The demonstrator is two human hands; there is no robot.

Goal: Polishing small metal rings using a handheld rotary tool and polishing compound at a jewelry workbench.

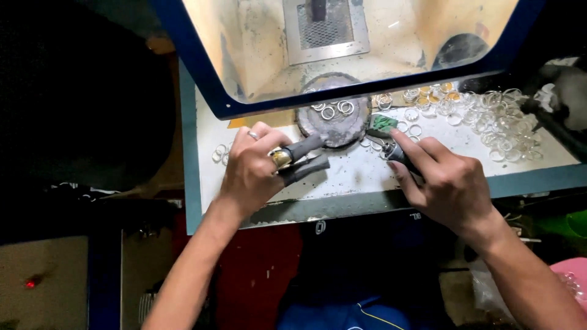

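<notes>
My left hand [254, 168] is closed on a gold-coloured ring [281, 158], with grey covers on two fingertips [306, 160] that point right. My right hand [443, 183] grips a dark pen-like tool [397, 151], its tip aimed up-left toward a small green-patterned piece [383, 123]. Both hands rest over a white worktop [354, 174]. Just beyond them lies a round grey pad [335, 119] carrying a few silver rings [336, 110]. I wear a ring on a left finger.
A heap of several silver rings [495, 119] covers the worktop's right part, and a few rings [220, 153] lie at the left. A blue-framed hood with a metal grille [324, 27] stands behind. A dark tool [556, 116] sits at the far right.
</notes>
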